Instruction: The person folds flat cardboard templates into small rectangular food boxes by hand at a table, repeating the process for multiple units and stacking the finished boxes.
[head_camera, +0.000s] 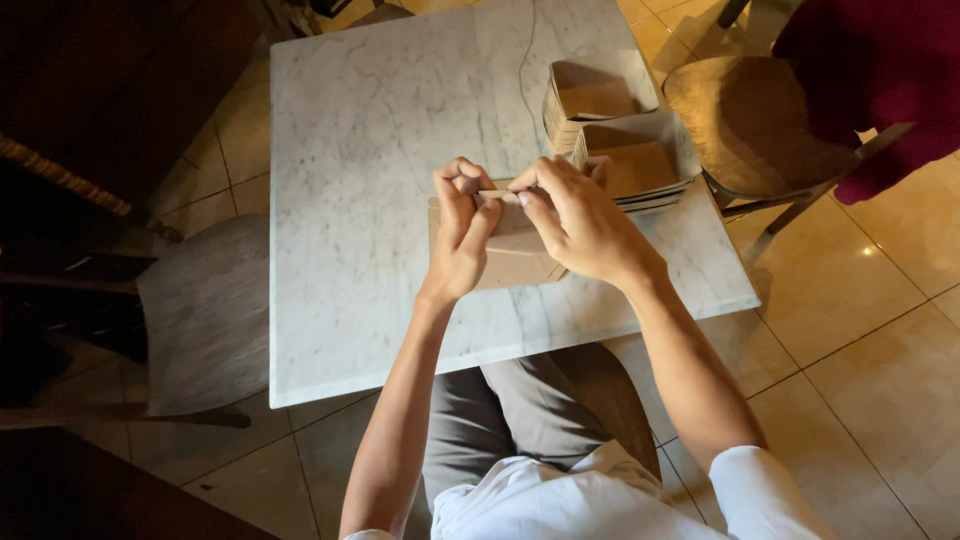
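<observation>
Cardboard blank (510, 262) lies flat mid-worktop (380, 150), top edge pinched by left hand (460, 235) and right hand (580, 225). Risk: uneven pinch skews the fold; right forearm could nudge nearby box stacks (615, 130).

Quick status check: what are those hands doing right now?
Left hand and right hand pinching flat brown cardboard piece. Folded tray stacks beyond. Nothing blocking.

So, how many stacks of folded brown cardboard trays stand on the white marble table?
2. One stack of brown cardboard trays stands at the far right of the table; the second stack sits nearer, touching it, beyond the right hand. How many trays each holds is unclear.
</observation>
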